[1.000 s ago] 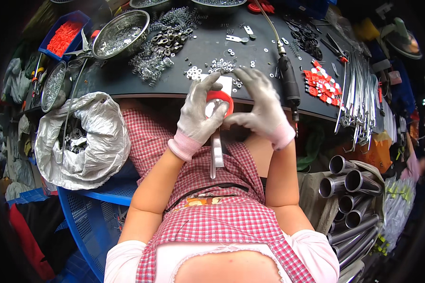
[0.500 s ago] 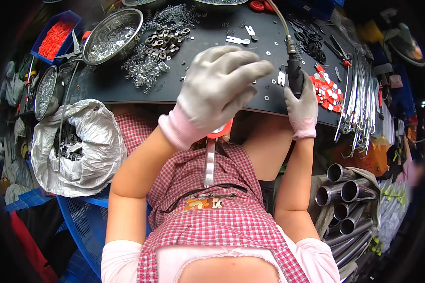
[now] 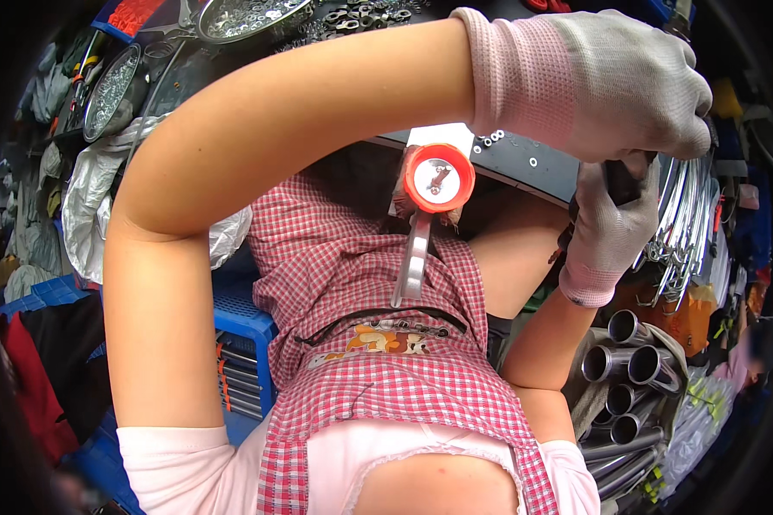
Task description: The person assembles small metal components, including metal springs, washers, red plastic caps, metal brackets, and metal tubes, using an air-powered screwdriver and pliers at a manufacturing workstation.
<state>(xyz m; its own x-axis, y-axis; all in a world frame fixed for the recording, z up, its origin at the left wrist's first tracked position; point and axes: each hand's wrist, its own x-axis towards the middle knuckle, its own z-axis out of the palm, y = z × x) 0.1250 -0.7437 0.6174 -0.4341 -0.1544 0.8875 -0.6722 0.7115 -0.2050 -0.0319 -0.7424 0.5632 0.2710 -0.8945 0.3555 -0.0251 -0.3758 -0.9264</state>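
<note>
My left hand (image 3: 636,86), in a grey-coated glove with a pink cuff, reaches across to the upper right. Its fingers are closed just above my right hand, and what they grip is hidden. My right hand (image 3: 614,232), gloved the same way, is wrapped round a black air tool (image 3: 627,178), of which only a small part shows. In front of my lap, at the table edge, stands a round red-rimmed piece (image 3: 439,178) with a white face. A flat metal handle (image 3: 413,262) runs down from it over the checked apron.
Small washers lie on the dark table (image 3: 524,167). Bundled metal rods (image 3: 683,223) hang at the right, above a sack of metal tubes (image 3: 648,365). A bowl of small metal parts (image 3: 253,15) stands at the far left, and a white sack (image 3: 103,206) sits lower left.
My left hand has swung right, from above the middle to over my right hand, and its fingers have closed. My right hand has moved right and nearer with the air tool.
</note>
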